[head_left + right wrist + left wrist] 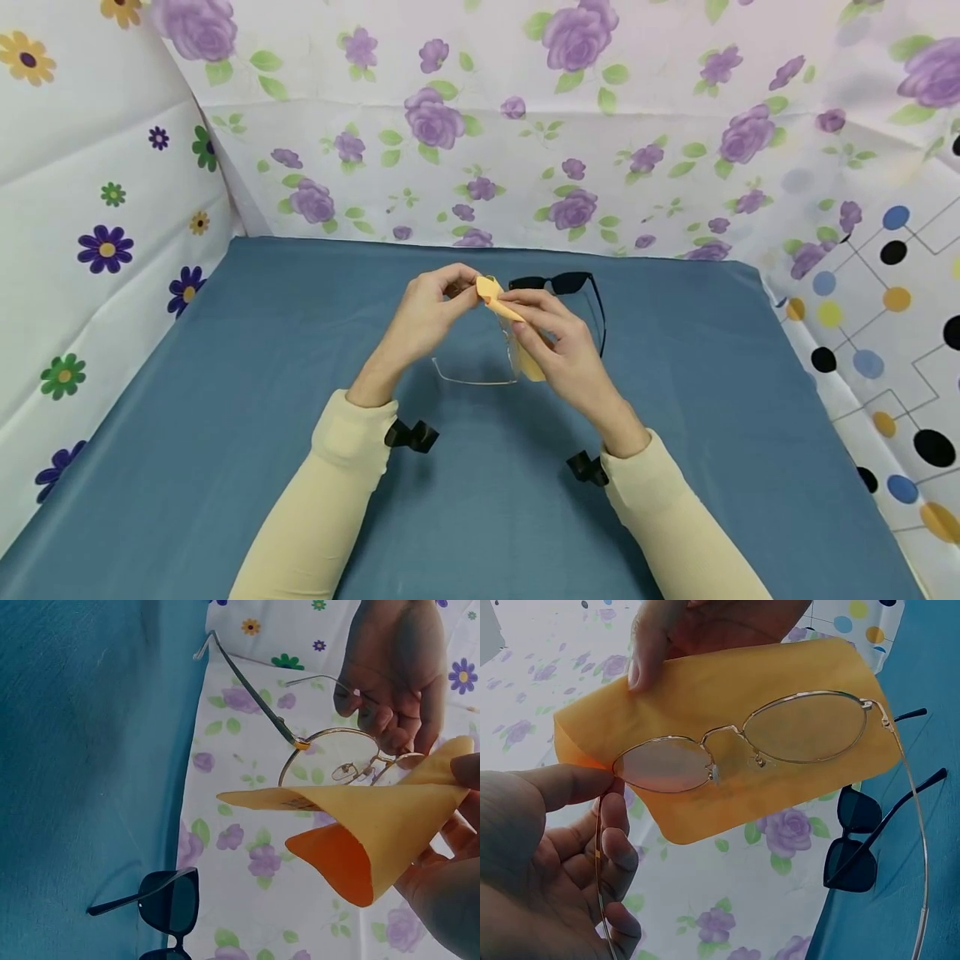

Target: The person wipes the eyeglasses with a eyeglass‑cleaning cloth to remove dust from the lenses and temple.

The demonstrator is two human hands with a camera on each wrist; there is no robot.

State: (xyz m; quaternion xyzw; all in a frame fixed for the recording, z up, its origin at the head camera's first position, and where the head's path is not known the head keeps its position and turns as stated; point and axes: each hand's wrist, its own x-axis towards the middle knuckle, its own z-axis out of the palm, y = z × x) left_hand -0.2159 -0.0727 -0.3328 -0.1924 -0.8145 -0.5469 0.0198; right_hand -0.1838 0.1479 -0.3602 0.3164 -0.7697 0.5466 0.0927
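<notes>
A pair of thin gold-rimmed eyeglasses (806,727) hangs in the air, its temples spread. My left hand (426,317) pinches the frame by the outer end of one rim, thumb against fingertips; one temple runs down past the curled fingers in the left wrist view. A yellow cloth (532,364) lies behind the lenses and folds over at the pinched end. My right hand (564,346) grips this cloth, thumb on one face and fingers on the other. In the right wrist view the cloth (409,832) bends into a cone shape, covering part of the glasses.
Black sunglasses (570,283) lie on the blue tablecloth (480,500) just beyond my hands, temples unfolded. Flower-printed sheets (450,183) rise behind the table and at the left. A sheet with coloured dots (870,392) stands at the right.
</notes>
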